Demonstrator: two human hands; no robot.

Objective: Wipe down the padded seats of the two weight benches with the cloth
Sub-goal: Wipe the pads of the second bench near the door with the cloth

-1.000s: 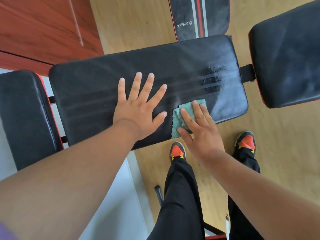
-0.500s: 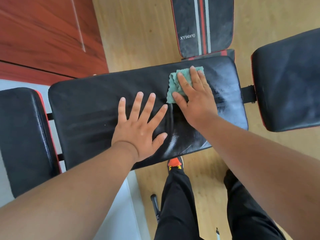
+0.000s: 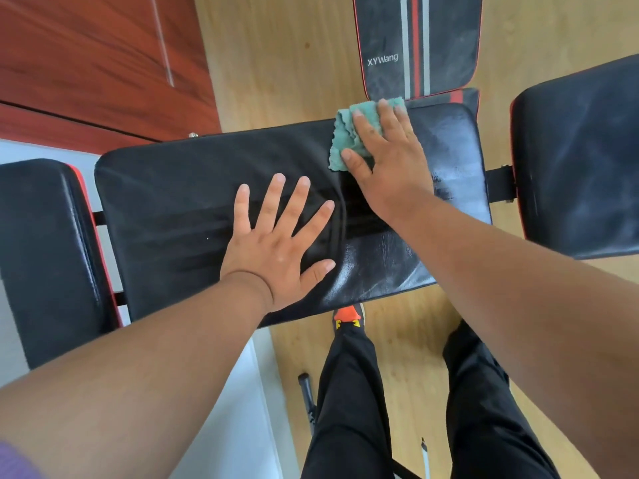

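Observation:
A long black padded bench seat point(image 3: 173, 202) runs across the middle of the view, streaked with wet wipe marks. My left hand point(image 3: 280, 243) lies flat on it with fingers spread, near the front edge. My right hand point(image 3: 383, 160) presses a green cloth point(image 3: 345, 133) flat against the seat's far edge, fingers straight. Another black pad point(image 3: 45, 257) lies at the left and a third point(image 3: 581, 157) at the right. A second bench pad marked XYWang point(image 3: 418, 43), with red and grey stripes, lies beyond the far edge.
Light wooden floor point(image 3: 287, 63) surrounds the benches. A red-brown wooden panel point(image 3: 96, 53) fills the upper left. My legs in black trousers point(image 3: 349, 392) and an orange-tipped shoe point(image 3: 347, 314) stand just in front of the seat. A white surface point(image 3: 228, 426) lies at lower left.
My right hand slid the cloth from the seat's near edge across to the far edge, leaving a darker wiped strip. My left hand stayed flat in place.

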